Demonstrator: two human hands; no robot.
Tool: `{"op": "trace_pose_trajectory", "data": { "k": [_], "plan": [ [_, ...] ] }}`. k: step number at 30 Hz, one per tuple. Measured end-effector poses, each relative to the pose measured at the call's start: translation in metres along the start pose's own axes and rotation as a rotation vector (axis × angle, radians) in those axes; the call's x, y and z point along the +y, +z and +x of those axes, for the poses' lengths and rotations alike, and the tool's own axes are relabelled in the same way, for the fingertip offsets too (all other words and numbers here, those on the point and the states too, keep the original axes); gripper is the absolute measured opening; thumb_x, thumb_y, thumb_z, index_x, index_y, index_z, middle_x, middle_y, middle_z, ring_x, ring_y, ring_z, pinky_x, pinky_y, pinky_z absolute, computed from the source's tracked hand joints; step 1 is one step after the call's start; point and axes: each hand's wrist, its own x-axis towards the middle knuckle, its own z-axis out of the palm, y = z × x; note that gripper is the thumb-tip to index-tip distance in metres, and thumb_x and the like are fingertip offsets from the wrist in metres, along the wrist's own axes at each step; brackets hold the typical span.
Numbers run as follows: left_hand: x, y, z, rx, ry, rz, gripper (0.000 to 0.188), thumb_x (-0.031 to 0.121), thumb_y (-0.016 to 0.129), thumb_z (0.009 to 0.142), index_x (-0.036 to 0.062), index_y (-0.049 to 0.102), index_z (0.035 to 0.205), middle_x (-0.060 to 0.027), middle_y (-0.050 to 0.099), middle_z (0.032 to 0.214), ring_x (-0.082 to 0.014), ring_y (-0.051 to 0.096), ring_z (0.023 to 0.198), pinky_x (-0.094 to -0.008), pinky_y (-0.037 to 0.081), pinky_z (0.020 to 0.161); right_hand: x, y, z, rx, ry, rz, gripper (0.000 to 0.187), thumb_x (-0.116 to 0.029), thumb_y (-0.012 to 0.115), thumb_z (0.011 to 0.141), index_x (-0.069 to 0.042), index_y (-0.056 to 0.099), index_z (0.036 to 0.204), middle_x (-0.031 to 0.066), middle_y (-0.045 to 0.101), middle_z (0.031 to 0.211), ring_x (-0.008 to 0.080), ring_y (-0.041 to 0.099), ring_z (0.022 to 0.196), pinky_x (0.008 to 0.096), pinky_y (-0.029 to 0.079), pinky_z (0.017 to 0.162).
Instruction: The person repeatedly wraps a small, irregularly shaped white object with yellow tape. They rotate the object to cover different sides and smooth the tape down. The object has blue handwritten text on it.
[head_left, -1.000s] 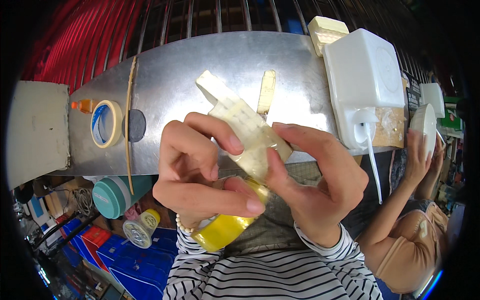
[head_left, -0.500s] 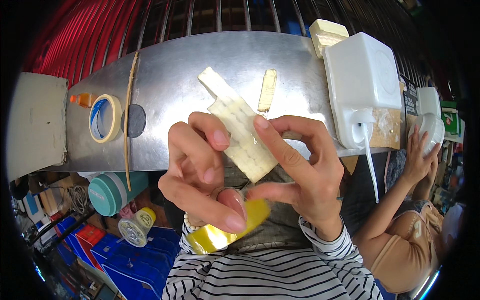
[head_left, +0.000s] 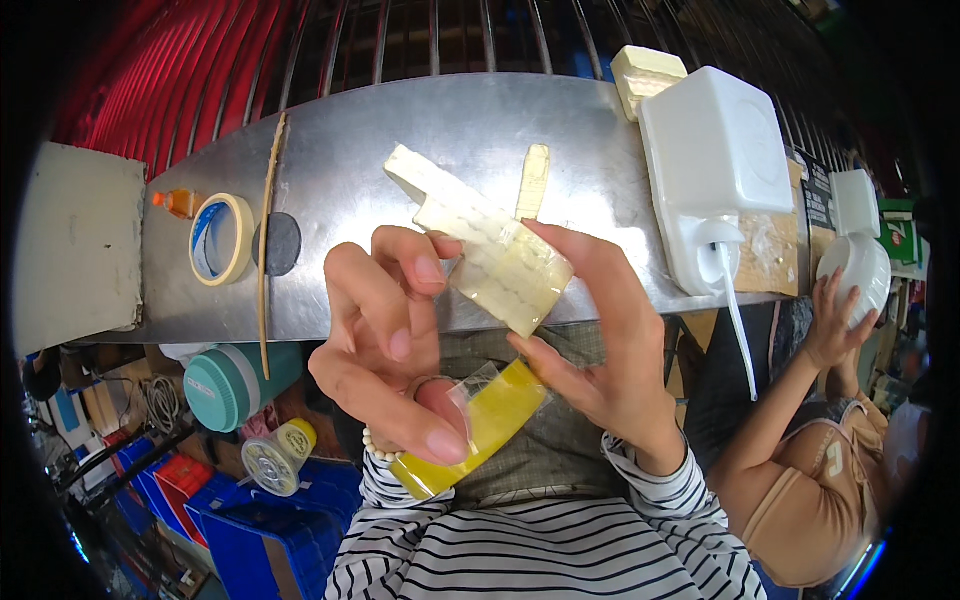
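A pale cream, notched block (head_left: 480, 240) with a wavy, layered surface is held tilted above the front edge of the metal table. Clear, shiny film lies over its near end. My right hand (head_left: 620, 350) pinches that near end between thumb and fingers. My left hand (head_left: 390, 330) is curled around a roll of yellow see-through tape (head_left: 490, 415), its thumb partly hidden inside the roll. The left fingertips are beside the block's left edge; whether they press on it is unclear. Beyond the block, a small cream strip (head_left: 535, 180) lies on the table.
On the metal table (head_left: 350, 130) are a masking tape roll (head_left: 240, 240), a thin stick (head_left: 268, 200), a dark disc (head_left: 285, 245) and a small orange bottle (head_left: 178, 203). To the right stand a white jug (head_left: 715, 150) and another cream block (head_left: 645, 75). Another person's hands (head_left: 835, 320) hold a white container.
My right index finger has come off the block's face, and the right hand now grips its near end. The yellow tape roll has turned slightly, showing a clear flap at its upper edge.
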Motion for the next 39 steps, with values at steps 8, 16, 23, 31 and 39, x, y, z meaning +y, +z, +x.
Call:
{"op": "trace_pose_trajectory", "data": {
  "k": [8, 16, 23, 31, 39],
  "plan": [
    [0.046, -0.009, 0.005, -0.008, 0.193, 0.334, 0.025, 0.028, 0.084, 0.080, 0.0472, 0.070, 0.089, 0.0079, 0.044, 0.106, -0.0212, 0.043, 0.115, -0.0460, 0.036, 0.104, 0.013, -0.010, 0.012, -0.126, -0.150, 0.115, 0.049, -0.002, 0.069, 0.077, -0.007, 0.067, 0.126, 0.0188, 0.059, 0.131, 0.0299, 0.062, 0.117, 0.0410, 0.049, 0.100],
    [0.116, -0.013, 0.001, -0.152, 0.261, 0.664, 0.021, 0.031, 0.084, 0.078, 0.0444, 0.071, 0.088, 0.0134, 0.052, 0.109, -0.0237, 0.042, 0.122, -0.0447, 0.037, 0.102, 0.058, 0.013, 0.063, -0.328, 0.179, 0.451, 0.038, -0.024, 0.052, 0.101, -0.002, 0.056, 0.132, 0.0160, 0.059, 0.133, 0.0288, 0.061, 0.117, 0.0402, 0.048, 0.099],
    [0.146, 0.010, 0.013, -0.251, 0.326, 1.040, 0.012, 0.022, 0.075, 0.079, 0.0269, 0.075, 0.090, 0.0075, 0.074, 0.098, -0.0313, 0.053, 0.117, -0.0512, 0.035, 0.099, 0.013, -0.003, 0.050, 0.167, -0.298, 0.055, 0.031, -0.024, 0.059, 0.098, 0.000, 0.066, 0.117, 0.0167, 0.067, 0.118, 0.0342, 0.062, 0.113, 0.0417, 0.047, 0.097],
    [0.157, 0.061, 0.044, -0.403, 0.385, 1.743, 0.010, 0.019, 0.079, 0.072, 0.0187, 0.076, 0.081, 0.0082, 0.075, 0.091, -0.0256, 0.065, 0.110, -0.0553, 0.029, 0.108, -0.058, -0.024, -0.068, -0.048, -0.172, 0.214, 0.077, -0.033, 0.089, 0.070, -0.003, 0.053, 0.131, 0.0151, 0.055, 0.130, 0.0322, 0.053, 0.122, 0.0401, 0.045, 0.102],
    [0.170, 0.095, 0.089, -0.757, 0.612, 1.764, 0.014, 0.010, 0.076, 0.075, 0.0122, 0.077, 0.089, 0.0005, 0.075, 0.091, -0.0275, 0.065, 0.113, -0.0619, 0.029, 0.113, -0.044, -0.026, -0.074, 0.083, -0.175, 0.471, 0.026, -0.009, 0.079, 0.082, -0.003, 0.062, 0.101, 0.0079, 0.066, 0.101, 0.0220, 0.064, 0.100, 0.0323, 0.050, 0.087]
  ]
}}
